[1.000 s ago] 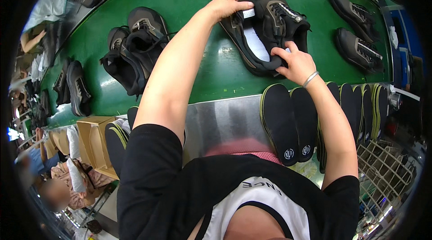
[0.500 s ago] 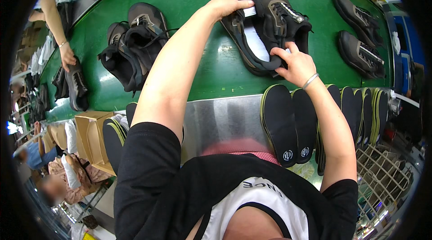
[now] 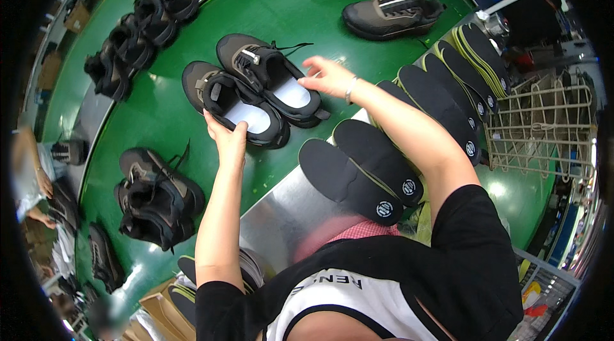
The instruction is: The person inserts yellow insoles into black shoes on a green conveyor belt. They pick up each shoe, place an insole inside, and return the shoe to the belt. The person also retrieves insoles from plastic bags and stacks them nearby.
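Observation:
A pair of dark grey-brown lace-up shoes lies on the green belt, toes pointing to the upper left. The nearer shoe (image 3: 272,131) and the farther shoe (image 3: 246,50) each show a white sheet or insole inside. Against the nearer shoe's outer side rests my left hand (image 3: 227,142), its thumb apart from its fingers and not wrapped round it. My right hand (image 3: 329,77) is at the farther shoe's heel opening, fingers spread, its lowest digit touching or almost touching the collar. No object shows in either hand.
Black insoles with yellow-green edges (image 3: 348,181) line the metal ledge (image 3: 275,203) before me. Another shoe pair (image 3: 160,197) stands at left, and two shoes (image 3: 393,15) lie far right. Several shoes (image 3: 150,18) are at the upper left. A wire basket (image 3: 540,123) is at right. A co-worker's hand (image 3: 43,181) shows far left.
The view has turned. My left hand has left the shoe's tongue and is now at its outer side. My right hand has let go of the heel and opened near the other shoe.

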Motion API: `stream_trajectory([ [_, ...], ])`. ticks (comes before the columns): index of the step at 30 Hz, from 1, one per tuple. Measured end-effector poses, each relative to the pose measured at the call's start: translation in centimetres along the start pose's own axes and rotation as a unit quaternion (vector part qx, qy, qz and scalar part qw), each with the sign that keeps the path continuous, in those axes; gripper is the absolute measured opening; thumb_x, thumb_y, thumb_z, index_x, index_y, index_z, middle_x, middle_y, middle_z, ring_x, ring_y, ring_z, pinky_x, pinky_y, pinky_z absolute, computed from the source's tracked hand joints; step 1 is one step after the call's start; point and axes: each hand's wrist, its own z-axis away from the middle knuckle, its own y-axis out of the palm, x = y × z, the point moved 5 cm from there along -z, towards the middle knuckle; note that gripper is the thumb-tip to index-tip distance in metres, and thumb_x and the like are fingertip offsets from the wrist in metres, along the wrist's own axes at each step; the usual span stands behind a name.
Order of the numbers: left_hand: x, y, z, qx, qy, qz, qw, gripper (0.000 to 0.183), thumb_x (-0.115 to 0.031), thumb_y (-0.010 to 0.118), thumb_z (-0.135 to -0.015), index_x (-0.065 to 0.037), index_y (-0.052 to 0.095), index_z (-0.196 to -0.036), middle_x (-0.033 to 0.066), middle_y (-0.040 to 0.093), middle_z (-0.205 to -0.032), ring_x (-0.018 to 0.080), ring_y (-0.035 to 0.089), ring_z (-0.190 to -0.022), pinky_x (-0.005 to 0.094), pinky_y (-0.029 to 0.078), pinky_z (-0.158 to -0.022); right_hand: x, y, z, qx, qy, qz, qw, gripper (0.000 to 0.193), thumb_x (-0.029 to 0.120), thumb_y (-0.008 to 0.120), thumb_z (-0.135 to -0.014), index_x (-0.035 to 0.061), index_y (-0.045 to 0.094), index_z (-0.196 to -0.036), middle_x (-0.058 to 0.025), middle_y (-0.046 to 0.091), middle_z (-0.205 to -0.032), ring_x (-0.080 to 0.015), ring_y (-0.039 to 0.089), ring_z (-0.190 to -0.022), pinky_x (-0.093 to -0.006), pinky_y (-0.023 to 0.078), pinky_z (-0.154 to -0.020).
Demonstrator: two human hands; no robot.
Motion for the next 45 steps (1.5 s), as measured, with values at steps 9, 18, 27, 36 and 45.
stream_trajectory([
  [9,-4.1,8.2,-1.0,-0.06,-0.033,-0.028,0.997,0.085,-0.006,0.054,-0.063,-0.001,0.002,-0.13,0.027,0.007,-0.13,0.0384,0.017,-0.121,0.0377,0.017,-0.101,-4.0,-15.0,-1.0,-0.302,-0.075,0.222,0.924,0.021,0.018,0.053,-0.069,0.0075,0.06,-0.087,-0.0153,0.058,-0.085,-0.0292,0.056,-0.082,-0.0359,0.045,-0.075],
  [18,-4.3,8.5,-0.8,-0.08,-0.037,-0.061,0.994,0.079,-0.002,0.051,-0.064,0.001,0.006,-0.129,0.0265,0.013,-0.13,0.0371,0.019,-0.121,0.0366,0.017,-0.101,-13.3,-26.7,-1.5,-0.154,0.235,0.526,0.803,0.05,0.042,0.065,-0.061,0.0142,0.054,-0.101,-0.0056,0.059,-0.099,-0.0218,0.049,-0.103,-0.0506,0.015,-0.097],
  [27,-3.9,8.0,-1.5,-0.07,-0.002,-0.078,0.995,0.076,-0.002,0.051,-0.063,0.006,0.011,-0.127,0.0268,0.02,-0.127,0.0373,0.022,-0.119,0.0358,0.017,-0.101,-3.8,-13.9,-4.5,-0.058,0.048,0.4,0.913,0.033,0.031,0.053,-0.071,0.0049,0.057,-0.092,-0.0181,0.06,-0.085,-0.0293,0.059,-0.082,-0.0394,0.046,-0.074],
  [36,-4.5,7.8,-0.9,-0.089,-0.05,-0.082,0.991,0.077,-0.002,0.051,-0.064,0.0,0.009,-0.129,0.0231,0.019,-0.129,0.036,0.024,-0.119,0.0355,0.022,-0.1,-0.5,-17.2,-7.2,-0.054,-0.361,0.483,0.796,0.042,0.02,0.06,-0.071,0.0135,0.049,-0.11,-0.0094,0.051,-0.107,-0.0276,0.048,-0.098,-0.0363,0.039,-0.084],
  [45,-3.8,6.9,-0.8,-0.1,-0.041,-0.1,0.989,0.078,-0.004,0.051,-0.064,-0.001,0.009,-0.129,0.024,0.02,-0.127,0.0372,0.028,-0.116,0.0359,0.024,-0.099,0.0,-17.3,-8.2,0.044,-0.377,0.429,0.82,0.048,0.021,0.06,-0.07,0.0041,0.046,-0.112,-0.0143,0.048,-0.113,-0.027,0.047,-0.104,-0.0321,0.037,-0.09],
])
